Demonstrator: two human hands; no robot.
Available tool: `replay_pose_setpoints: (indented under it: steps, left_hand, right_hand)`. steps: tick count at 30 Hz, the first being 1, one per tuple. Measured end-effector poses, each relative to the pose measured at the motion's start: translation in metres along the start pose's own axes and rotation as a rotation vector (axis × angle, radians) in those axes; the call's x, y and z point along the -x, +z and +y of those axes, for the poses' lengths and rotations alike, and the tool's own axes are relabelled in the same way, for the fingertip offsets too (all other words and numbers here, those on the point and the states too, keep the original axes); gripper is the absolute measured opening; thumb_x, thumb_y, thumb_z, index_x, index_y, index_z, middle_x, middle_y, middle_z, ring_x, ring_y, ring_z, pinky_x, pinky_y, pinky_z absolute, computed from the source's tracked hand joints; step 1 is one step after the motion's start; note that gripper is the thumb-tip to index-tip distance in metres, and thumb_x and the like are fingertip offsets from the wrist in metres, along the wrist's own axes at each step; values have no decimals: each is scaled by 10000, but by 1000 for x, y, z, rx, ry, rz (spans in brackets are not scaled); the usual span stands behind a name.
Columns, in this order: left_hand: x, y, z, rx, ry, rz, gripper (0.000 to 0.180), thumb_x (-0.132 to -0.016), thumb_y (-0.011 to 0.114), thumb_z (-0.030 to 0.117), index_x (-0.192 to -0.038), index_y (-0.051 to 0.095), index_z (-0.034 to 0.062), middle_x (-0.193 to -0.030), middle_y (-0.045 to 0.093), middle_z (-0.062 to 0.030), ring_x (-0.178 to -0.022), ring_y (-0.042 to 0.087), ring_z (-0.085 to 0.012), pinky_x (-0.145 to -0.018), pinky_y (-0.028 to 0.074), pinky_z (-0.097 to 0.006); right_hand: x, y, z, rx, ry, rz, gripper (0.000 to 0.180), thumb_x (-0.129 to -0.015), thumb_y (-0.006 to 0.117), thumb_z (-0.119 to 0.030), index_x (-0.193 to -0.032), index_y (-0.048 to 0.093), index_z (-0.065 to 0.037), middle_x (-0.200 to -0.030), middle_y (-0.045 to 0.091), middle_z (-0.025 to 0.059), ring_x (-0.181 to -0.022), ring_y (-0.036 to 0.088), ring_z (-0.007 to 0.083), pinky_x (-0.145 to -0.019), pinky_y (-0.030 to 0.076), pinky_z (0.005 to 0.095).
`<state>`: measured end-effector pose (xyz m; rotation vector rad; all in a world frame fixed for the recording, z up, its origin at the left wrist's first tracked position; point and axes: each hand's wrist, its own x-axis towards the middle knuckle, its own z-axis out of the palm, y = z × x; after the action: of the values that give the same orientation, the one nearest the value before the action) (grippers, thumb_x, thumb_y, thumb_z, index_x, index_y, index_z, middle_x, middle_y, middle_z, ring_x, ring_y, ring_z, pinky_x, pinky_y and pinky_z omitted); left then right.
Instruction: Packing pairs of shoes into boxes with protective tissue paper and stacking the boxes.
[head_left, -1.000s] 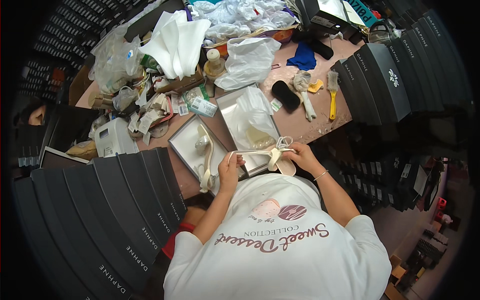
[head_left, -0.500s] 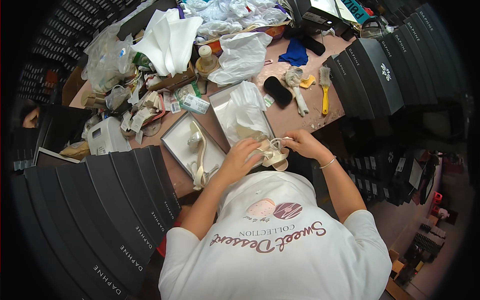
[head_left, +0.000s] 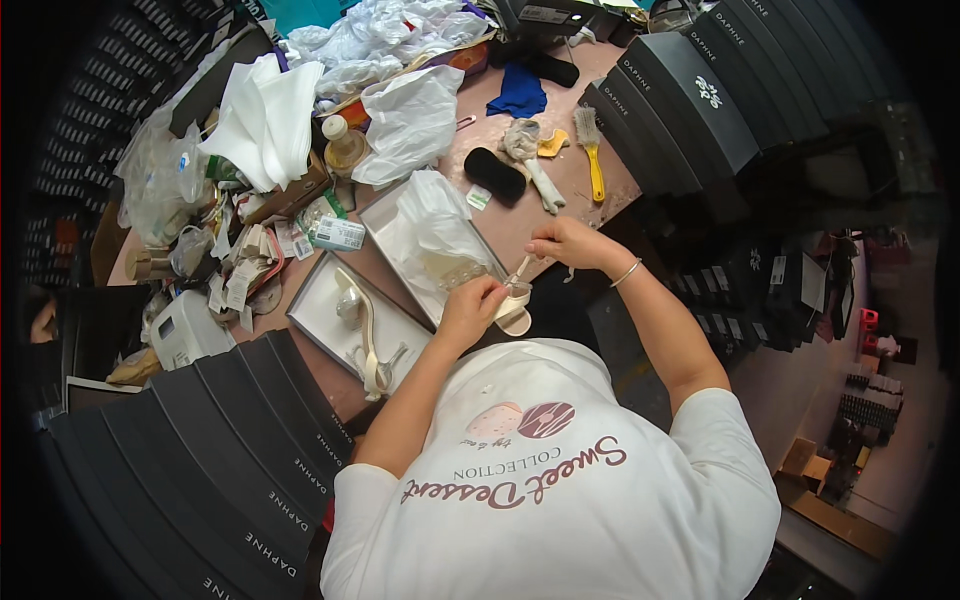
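Observation:
A cream sandal (head_left: 516, 318) is held close against my body at the table's near edge. My left hand (head_left: 474, 312) is closed on its side, fingers pinched near the straps. Up and to the right, my right hand (head_left: 575, 246) pinches the sandal's thin strap (head_left: 520, 269) and draws it taut. A second cream sandal (head_left: 368, 335) lies on its side in a shallow grey-edged box tray (head_left: 310, 303) left of my left hand. Just beyond my hands stands an open shoebox (head_left: 383, 222) with white tissue paper (head_left: 432, 215) in it.
Dark shoeboxes are stacked at left (head_left: 190, 450) and right (head_left: 690, 95). On the table lie a yellow-handled brush (head_left: 595, 165), a black sponge (head_left: 494, 177), a blue cloth (head_left: 517, 92), a pump bottle (head_left: 343, 148), tags (head_left: 245, 275) and a white device (head_left: 188, 328).
My right hand has moved up and away from the sandal, stretching the strap out. My left hand's fingers have drawn together at the straps. The whole view has shifted slightly.

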<state>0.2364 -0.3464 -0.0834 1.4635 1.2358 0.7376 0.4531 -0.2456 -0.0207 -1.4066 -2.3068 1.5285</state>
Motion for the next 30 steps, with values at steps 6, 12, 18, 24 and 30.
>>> replay_pose_setpoints:
  steps: [6,12,18,24,30]
  left_hand:
    - [7,1,-13,45,-79,16,206,-900,632,194,-912,663,-9,-704,611,-46,-629,518,-105,-579,425,-274]
    - [16,-14,-28,459,-279,-193,212,-931,608,185,-999,665,-8,-789,589,41,-676,488,-45,-592,410,-212]
    - [28,-27,-20,615,-348,-271,226,-932,601,144,-1098,653,0,-782,562,59,-647,445,-16,-555,347,-176]
    - [33,-21,-23,619,-350,-286,259,-916,625,157,-1112,654,-10,-877,616,17,-753,501,-40,-662,420,-197]
    - [34,-15,-24,568,-329,-247,274,-893,652,166,-1097,660,-17,-914,641,-10,-804,526,-63,-720,445,-217]
  right_hand:
    - [4,-26,6,80,4,-98,289,-876,635,-253,-809,631,28,-640,589,102,-593,519,171,-595,437,340]
    - [30,-67,9,124,280,-87,265,-882,641,-259,-792,640,-10,-589,512,11,-548,477,97,-520,398,282]
    - [29,-74,12,17,173,165,157,-845,681,-136,-807,632,8,-619,517,-12,-587,474,77,-546,401,253]
    - [29,-73,5,-165,111,203,106,-837,668,-82,-816,600,-3,-698,518,-45,-652,472,54,-606,414,221]
    - [46,-59,23,54,23,267,63,-742,570,49,-772,582,-5,-706,572,29,-675,534,114,-646,443,248]
